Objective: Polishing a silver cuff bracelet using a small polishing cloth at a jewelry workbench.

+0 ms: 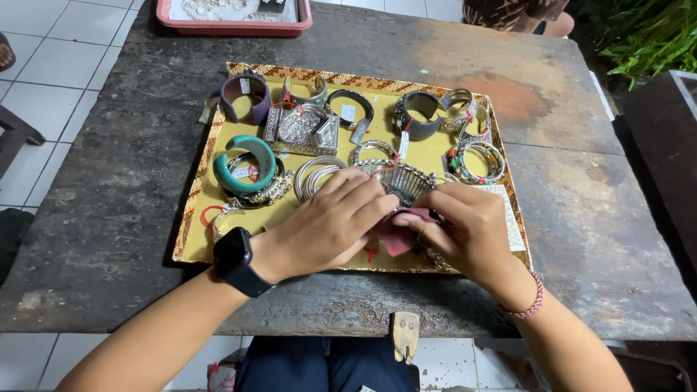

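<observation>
I am watching the left hand (327, 226) and right hand (465, 231) both pinching a small dark-pink cloth (398, 234) over the yellow woven-edged tray (194, 243). A wide silver filigree cuff (401, 180) is lying just beyond the fingertips, among other bangles.

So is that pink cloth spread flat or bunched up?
Bunched up. The pink cloth is pinched between the left hand and right hand, folded around a bracelet over the tray; only a crumpled part shows.
</observation>
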